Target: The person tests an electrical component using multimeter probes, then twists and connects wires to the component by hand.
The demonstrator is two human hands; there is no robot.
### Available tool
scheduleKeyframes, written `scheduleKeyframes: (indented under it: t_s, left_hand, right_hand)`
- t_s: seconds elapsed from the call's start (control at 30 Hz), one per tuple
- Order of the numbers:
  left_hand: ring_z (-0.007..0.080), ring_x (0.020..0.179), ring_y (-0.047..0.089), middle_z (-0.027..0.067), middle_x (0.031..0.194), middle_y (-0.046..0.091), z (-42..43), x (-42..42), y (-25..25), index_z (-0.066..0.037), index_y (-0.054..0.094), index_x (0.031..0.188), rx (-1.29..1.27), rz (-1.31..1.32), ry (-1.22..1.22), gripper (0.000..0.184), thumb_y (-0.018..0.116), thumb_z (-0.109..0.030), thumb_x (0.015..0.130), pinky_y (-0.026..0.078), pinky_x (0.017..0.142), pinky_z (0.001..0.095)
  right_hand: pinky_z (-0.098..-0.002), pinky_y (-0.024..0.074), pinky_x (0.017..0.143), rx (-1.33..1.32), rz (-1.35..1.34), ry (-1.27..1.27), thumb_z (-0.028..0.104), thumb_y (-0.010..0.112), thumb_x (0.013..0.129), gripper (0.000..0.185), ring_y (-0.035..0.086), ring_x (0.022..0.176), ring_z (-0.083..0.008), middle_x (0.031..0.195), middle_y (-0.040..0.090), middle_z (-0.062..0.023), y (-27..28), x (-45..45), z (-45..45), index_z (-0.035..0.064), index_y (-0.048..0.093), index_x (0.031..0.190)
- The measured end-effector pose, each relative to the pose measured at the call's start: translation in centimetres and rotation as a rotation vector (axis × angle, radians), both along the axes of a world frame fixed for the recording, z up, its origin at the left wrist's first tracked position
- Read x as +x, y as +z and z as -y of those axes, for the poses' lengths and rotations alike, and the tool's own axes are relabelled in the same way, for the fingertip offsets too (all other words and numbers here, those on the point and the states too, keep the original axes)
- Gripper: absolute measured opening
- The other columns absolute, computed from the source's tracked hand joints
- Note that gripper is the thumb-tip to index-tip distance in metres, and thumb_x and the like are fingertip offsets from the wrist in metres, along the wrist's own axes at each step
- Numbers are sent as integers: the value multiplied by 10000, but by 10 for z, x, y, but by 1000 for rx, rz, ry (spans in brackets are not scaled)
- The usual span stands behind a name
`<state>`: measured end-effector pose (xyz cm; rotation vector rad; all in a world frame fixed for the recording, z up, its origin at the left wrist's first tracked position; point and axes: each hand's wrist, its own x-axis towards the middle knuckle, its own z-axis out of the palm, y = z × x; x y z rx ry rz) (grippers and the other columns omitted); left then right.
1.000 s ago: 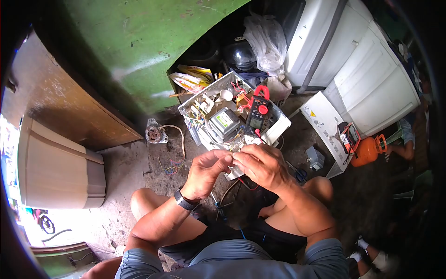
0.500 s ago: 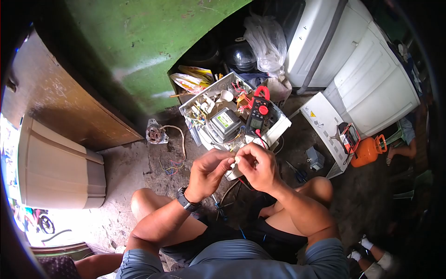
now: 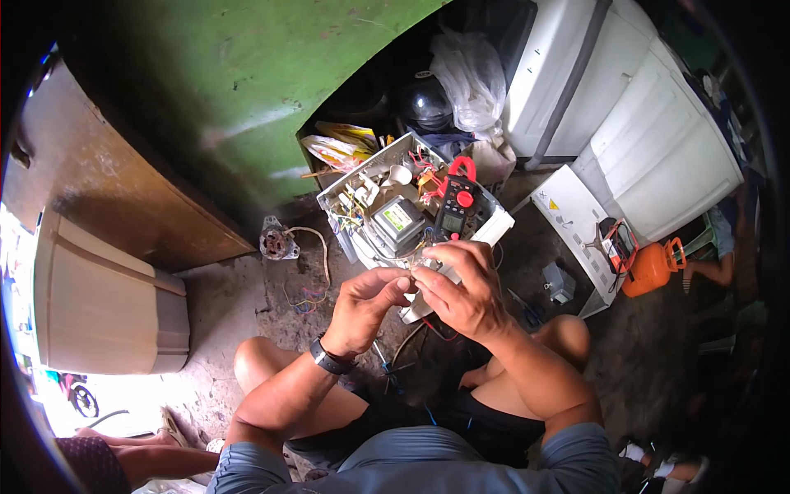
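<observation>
Two forearms (image 3: 551, 379) are angled inward; by the left hand (image 3: 362, 309) and right hand (image 3: 465, 292), with fingers bent, a small piece (image 3: 412, 281), largely hidden, is pinched near the opened housing (image 3: 492, 233), on which a clamp meter (image 3: 455, 206) is laid.

item (image 3: 412, 278) between the fingers (image 3: 400, 285) too small to tell, meter display (image 3: 452, 222) unreadable, 1 person (image 3: 95, 463) cut off at lower left

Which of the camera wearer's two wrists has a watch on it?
The left wrist: a dark watch is strapped round it, while the right wrist is bare.
</observation>
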<state>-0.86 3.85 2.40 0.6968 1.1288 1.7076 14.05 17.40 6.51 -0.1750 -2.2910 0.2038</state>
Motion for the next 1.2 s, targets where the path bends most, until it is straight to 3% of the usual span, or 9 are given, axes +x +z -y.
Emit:
scheduleKeyframes:
  t_s: [0.37, 0.43, 0.53, 0.6, 0.63, 0.8, 0.9, 1.0, 1.2]
  left_hand:
    - [140, 885, 664, 72, 1006, 722, 3, 0, -6, -8, 727, 1104, -5, 26, -12, 160, 682, -92, 975, 543, 794, 284]
    - [139, 872, 657, 67, 990, 686, 3, 1, -6, 8, 727, 1097, 43, -237, 51, 150, 686, -43, 962, 537, 794, 275]
    - [135, 852, 639, 58, 919, 694, 3, 6, -3, 2, 741, 1063, 92, -417, 167, 132, 704, -63, 954, 504, 775, 278]
    - [142, 852, 642, 65, 932, 686, 3, 3, -4, 5, 742, 1057, 102, -516, 165, 127, 700, -52, 952, 506, 771, 282]
    - [149, 852, 645, 73, 944, 677, 3, 2, -4, 8, 743, 1052, 112, -615, 164, 122, 696, -41, 950, 508, 767, 285]
    - [130, 854, 641, 62, 934, 684, 3, 2, -2, 2, 741, 1055, 94, -422, 150, 125, 699, -66, 959, 514, 763, 279]
    - [115, 853, 637, 43, 917, 694, 3, 4, 1, -5, 733, 1069, 69, -179, 106, 136, 698, -89, 968, 521, 770, 274]
    - [106, 847, 634, 28, 919, 699, 2, 3, 1, -10, 726, 1083, 46, -59, 46, 146, 692, -104, 977, 528, 776, 271]
    - [100, 837, 632, 29, 937, 709, 2, 0, 1, -11, 727, 1087, 32, -60, -6, 151, 685, -111, 983, 529, 786, 266]
  right_hand:
    - [-401, 484, 859, -91, 10, 114, 63, 747, 786, 203, 619, 946, -251, 978, 643, -39, -3, -6, 2, 68, 663, 971]
    - [-407, 490, 830, -186, -4, 117, 50, 738, 798, 180, 620, 897, -275, 928, 635, -52, -8, -9, 6, 61, 650, 955]
    - [-339, 476, 750, -524, -37, 130, 69, 713, 875, 100, 595, 808, -182, 826, 596, -22, -23, -10, 15, 54, 631, 931]
    - [-254, 434, 678, -1413, 74, 206, 109, 674, 952, 82, 535, 774, -55, 779, 559, 30, -27, -7, 19, 44, 627, 934]
    - [-196, 383, 629, -1557, 18, 296, 134, 634, 1002, 105, 472, 767, 15, 790, 546, 67, -32, -10, 17, 35, 629, 965]
    - [-245, 471, 659, -1333, 104, 310, 101, 672, 960, 135, 571, 767, -61, 898, 619, -9, -5, -2, 2, 23, 642, 1066]
    - [-347, 554, 751, -412, -21, 170, 19, 751, 814, 307, 667, 834, -259, 994, 650, -97, -2, -1, -11, 54, 668, 1107]
    - [-369, 563, 789, -105, 43, 184, 21, 764, 782, 300, 670, 875, -252, 1029, 651, -63, -4, 2, -8, 64, 683, 1068]
    - [-352, 554, 793, -17, 19, 176, 54, 760, 745, 284, 667, 884, -226, 1034, 650, -41, -7, 2, -7, 84, 693, 1020]
